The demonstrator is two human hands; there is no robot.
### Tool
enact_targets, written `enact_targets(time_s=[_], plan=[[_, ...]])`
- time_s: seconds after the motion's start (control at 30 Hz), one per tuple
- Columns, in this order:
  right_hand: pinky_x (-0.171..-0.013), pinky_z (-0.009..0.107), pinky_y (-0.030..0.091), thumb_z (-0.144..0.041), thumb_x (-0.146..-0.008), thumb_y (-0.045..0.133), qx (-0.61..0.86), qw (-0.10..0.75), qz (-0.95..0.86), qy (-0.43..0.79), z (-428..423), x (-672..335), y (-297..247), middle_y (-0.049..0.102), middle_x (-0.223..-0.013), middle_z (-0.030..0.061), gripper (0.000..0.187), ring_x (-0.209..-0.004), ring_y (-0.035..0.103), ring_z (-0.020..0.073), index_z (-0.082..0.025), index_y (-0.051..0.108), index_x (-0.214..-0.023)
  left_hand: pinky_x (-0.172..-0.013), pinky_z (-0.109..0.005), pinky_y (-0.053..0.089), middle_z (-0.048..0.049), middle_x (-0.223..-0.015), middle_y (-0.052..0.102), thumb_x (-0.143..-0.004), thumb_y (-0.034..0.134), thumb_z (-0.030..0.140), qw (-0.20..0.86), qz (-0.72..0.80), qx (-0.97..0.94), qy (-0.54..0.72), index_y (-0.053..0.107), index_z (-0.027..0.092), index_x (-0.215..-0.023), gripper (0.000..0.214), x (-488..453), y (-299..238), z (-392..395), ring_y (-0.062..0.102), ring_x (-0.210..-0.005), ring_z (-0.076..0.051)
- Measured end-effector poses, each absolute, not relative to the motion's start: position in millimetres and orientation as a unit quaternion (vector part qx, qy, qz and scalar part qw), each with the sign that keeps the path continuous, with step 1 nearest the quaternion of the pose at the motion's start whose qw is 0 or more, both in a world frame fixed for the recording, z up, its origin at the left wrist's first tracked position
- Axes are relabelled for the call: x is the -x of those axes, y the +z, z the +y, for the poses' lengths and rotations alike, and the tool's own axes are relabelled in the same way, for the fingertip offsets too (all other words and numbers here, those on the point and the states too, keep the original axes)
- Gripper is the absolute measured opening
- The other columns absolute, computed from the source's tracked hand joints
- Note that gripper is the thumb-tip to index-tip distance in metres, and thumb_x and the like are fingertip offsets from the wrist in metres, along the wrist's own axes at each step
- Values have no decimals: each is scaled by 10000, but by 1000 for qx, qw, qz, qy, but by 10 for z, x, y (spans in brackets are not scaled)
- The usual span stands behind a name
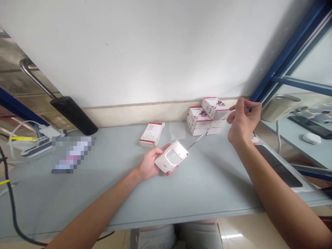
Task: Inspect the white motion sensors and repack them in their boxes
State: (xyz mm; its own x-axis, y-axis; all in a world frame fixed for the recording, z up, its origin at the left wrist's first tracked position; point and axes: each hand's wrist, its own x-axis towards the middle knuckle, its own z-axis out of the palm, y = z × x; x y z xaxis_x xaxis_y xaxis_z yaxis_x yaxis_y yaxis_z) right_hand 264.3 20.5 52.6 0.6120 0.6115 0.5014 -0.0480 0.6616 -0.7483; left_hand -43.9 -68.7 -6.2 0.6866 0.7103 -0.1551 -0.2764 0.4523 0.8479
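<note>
My left hand [150, 163] is wrapped round a white motion detector [171, 157], held tilted above the grey table. The detector has a curved sensor window on its front. From its top corner a thin metal telescopic antenna [199, 138] runs up and to the right, drawn out long. My right hand [243, 119] pinches the far end of that antenna between thumb and fingers. Behind the detector lies a red and white box [152, 134], with a clear plastic bag [177, 131] beside it.
Several red and white boxes [204, 119] are stacked against the wall. A tablet-like device [280, 166] lies at the right, near a blue frame [285, 55]. A black cylinder [74, 116] stands at the left, near a power strip [41, 143] with cables. The table's front edge [186, 221] is close to my legs.
</note>
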Motion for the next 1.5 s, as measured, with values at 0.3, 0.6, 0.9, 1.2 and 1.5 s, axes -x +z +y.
enact_targets(time_s=[0.3,0.6,0.9,1.2,1.5], plan=[[-431,257,292,-550,-972,666,360,742,-495,273,9,-2254,365,628,-755,-39,400,-434,418,63,-240,490,-791,-596,-323,363,-151,-926,728,-922,413,446,814,256,-388,348,559,167,-1204,423,507,-72,-688,623,-609,-231],[-573,267,389,-453,-1026,620,374,564,-614,406,-453,-1772,-1,600,-781,-33,239,-587,462,99,-237,597,-926,-547,-325,376,-158,-836,702,-938,382,417,795,283,-353,405,713,85,-1064,485,491,-26,-731,587,-553,-211],[-766,381,577,-295,-1044,540,419,377,-812,151,-390,-1827,-32,697,-1140,85,441,-939,684,232,-300,515,-1484,-593,-349,415,-163,-923,704,-978,369,356,759,320,-306,478,710,98,-1078,439,408,167,-751,596,-591,-214],[-1028,473,571,-171,-1010,572,421,354,-834,33,-156,-1880,-193,717,-1284,95,110,-1317,628,311,-248,634,-1058,-656,-367,449,-184,-1070,702,-998,417,354,746,320,-250,528,685,126,-1184,398,615,420,-728,611,-692,-235],[-593,284,494,-374,-1009,649,431,676,-512,309,-160,-2175,244,617,-743,-15,122,-620,576,153,-254,639,-987,-639,-382,440,-209,-1028,726,-1021,348,337,765,316,-262,496,676,107,-1191,435,548,187,-699,615,-657,-240]])
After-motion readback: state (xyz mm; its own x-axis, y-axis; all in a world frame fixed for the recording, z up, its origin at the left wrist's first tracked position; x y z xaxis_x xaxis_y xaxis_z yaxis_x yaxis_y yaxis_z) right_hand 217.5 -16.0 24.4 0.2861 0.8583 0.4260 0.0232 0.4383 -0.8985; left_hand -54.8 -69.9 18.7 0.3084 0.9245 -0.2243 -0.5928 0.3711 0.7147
